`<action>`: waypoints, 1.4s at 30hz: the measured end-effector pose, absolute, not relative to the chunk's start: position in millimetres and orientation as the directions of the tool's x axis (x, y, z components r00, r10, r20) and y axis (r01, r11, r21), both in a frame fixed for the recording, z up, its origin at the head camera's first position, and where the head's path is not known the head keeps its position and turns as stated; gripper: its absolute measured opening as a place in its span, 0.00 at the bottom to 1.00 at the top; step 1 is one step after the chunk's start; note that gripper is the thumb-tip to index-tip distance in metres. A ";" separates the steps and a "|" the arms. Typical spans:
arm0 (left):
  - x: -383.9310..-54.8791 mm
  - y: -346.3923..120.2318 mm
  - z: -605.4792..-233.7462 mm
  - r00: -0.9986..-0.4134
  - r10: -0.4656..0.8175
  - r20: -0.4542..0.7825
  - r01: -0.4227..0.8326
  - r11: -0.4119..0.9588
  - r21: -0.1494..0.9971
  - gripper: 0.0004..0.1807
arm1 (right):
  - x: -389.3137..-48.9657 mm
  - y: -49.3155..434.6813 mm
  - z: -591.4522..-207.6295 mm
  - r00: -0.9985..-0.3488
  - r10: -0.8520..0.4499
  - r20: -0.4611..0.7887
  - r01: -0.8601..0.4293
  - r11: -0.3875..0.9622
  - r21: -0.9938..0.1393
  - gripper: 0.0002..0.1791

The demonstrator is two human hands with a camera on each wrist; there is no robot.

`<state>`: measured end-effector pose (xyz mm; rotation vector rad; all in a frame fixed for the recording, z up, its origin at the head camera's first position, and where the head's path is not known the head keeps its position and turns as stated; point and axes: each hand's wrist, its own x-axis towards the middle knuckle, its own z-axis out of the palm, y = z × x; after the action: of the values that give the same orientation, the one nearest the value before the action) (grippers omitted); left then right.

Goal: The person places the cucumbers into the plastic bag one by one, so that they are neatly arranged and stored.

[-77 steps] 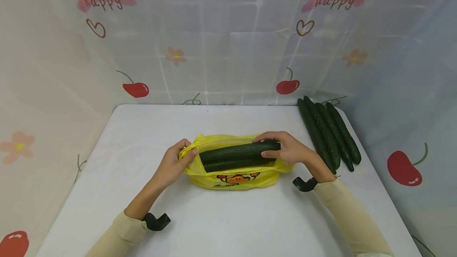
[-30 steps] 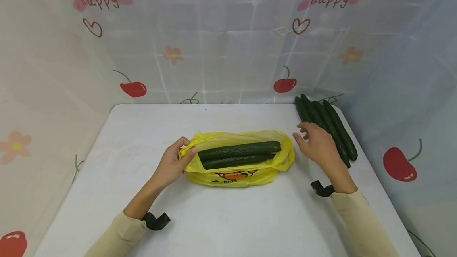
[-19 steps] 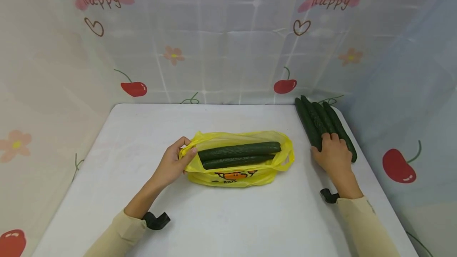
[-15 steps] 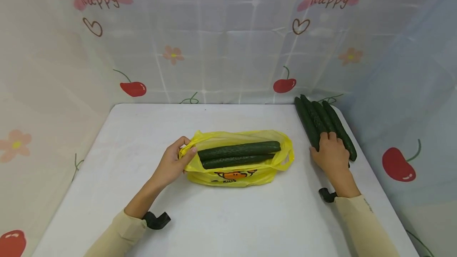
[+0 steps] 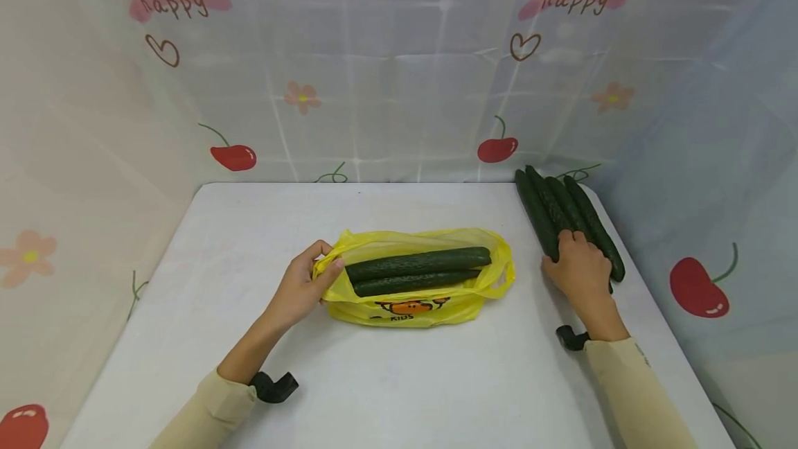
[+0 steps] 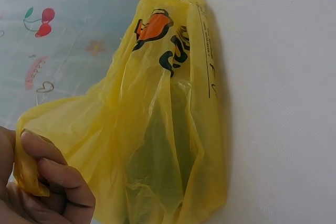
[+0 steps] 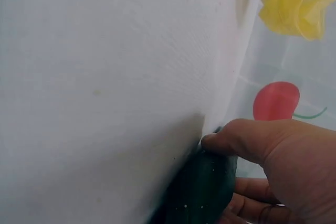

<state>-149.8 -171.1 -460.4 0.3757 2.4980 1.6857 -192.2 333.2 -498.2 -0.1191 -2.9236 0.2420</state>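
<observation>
Yellow plastic bag (image 5: 402,316), one: being supported near the middle of the white table (image 5: 424,380), its mouth facing up; its left end is being pinched between the thumb and curled fingers of the left hand (image 5: 303,288). Bagged cucumbers (image 5: 419,263), two: being held inside, side by side. Loose cucumbers (image 5: 566,206), four: being supported toward the table's far right corner; the leftmost loose cucumber (image 7: 202,192) is being clamped between thumb and fingers of the right hand (image 5: 580,272); whether others are being gripped cannot be told.
</observation>
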 end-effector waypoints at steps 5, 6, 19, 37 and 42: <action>-148.3 -170.6 -461.5 -0.974 0.226 0.033 0.128 0.422 0.897 0.15 | -193.6 337.8 -493.5 -0.970 0.134 0.201 0.087 0.970 -0.228 0.30; -147.6 -170.6 -461.6 -0.976 0.215 0.024 0.121 0.448 0.886 0.16 | -193.4 338.4 -490.8 -0.968 0.142 0.205 0.091 0.967 -0.240 0.30; -143.2 -172.3 -460.1 -0.974 0.228 -0.007 0.129 0.575 0.808 0.23 | -194.5 358.3 -469.6 -0.952 0.227 0.206 0.153 0.934 -0.323 0.28; -140.9 -171.1 -458.9 -0.974 0.227 0.010 0.134 0.540 0.831 0.20 | -179.6 376.1 -471.4 -0.948 0.248 0.201 0.091 0.813 -0.575 0.27; -140.7 -170.9 -458.4 -0.974 0.225 0.007 0.131 0.543 0.829 0.19 | -171.0 378.4 -468.7 -0.964 0.214 0.155 0.058 0.742 -0.668 0.23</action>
<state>-140.7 -170.9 -458.4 0.3094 2.6700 1.4224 -171.0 378.4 -468.7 -0.2156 -2.7209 1.0334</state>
